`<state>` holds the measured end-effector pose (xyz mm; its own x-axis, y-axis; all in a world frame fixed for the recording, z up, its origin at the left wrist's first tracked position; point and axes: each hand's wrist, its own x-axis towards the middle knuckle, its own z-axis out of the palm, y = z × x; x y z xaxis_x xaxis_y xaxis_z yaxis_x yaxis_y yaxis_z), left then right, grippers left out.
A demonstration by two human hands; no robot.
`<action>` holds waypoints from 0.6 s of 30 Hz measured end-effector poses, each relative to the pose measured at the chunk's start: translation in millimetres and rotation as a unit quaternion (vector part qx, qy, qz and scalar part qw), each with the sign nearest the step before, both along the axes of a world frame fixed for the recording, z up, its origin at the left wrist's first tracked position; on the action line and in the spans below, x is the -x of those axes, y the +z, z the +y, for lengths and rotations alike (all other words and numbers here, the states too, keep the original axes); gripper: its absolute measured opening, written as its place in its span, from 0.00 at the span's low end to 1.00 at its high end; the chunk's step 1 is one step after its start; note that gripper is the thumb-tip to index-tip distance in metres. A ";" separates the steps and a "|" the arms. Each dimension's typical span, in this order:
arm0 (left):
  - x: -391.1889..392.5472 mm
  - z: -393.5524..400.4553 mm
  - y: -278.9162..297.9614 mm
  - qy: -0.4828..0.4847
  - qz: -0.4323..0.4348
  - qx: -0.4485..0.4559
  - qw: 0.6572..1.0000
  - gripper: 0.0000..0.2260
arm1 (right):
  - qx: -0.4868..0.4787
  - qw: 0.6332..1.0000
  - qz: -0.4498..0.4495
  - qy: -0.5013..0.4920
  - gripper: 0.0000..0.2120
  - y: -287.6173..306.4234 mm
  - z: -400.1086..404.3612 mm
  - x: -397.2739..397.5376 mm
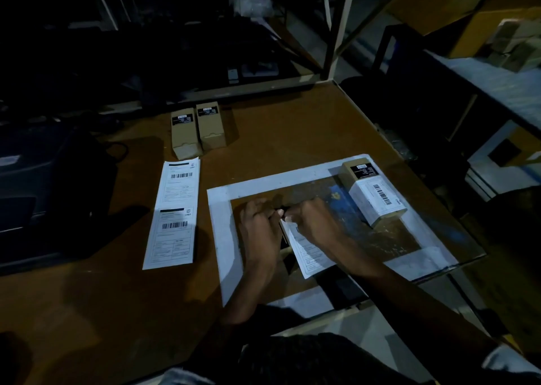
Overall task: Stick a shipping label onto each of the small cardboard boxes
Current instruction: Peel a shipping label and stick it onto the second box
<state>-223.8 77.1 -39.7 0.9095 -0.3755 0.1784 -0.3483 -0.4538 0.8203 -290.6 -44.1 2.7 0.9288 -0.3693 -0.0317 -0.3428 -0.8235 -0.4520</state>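
Note:
My left hand [260, 226] and my right hand [313, 223] meet over the middle of the brown table, both pinching the top edge of a white shipping label [310, 253] that hangs toward me. A box under the hands is mostly hidden; only a dark edge shows. To the right lies a small cardboard box [373, 193] with a white barcode label stuck on it. Two more small boxes [199, 130] stand side by side at the back, bearing only small black stickers. A strip of two white labels [174, 215] lies flat to the left.
A white-bordered square [219, 229] frames the spot where my hands are. A dark printer [44, 197] sits at the left edge. Metal shelf posts [336, 33] rise behind the table. Another table with cartons [512, 86] stands at the right.

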 end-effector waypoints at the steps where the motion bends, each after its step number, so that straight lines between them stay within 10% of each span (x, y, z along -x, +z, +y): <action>1: 1.5 -0.8 1.0 0.008 -0.027 -0.033 0.999 0.09 | -0.016 1.000 0.008 -0.009 0.09 1.0 -2.9 3.3; 18: 5.3 -3.2 10.1 0.055 -0.029 -0.092 0.994 0.10 | -0.003 0.999 0.030 -0.013 0.14 16.0 1.9 4.5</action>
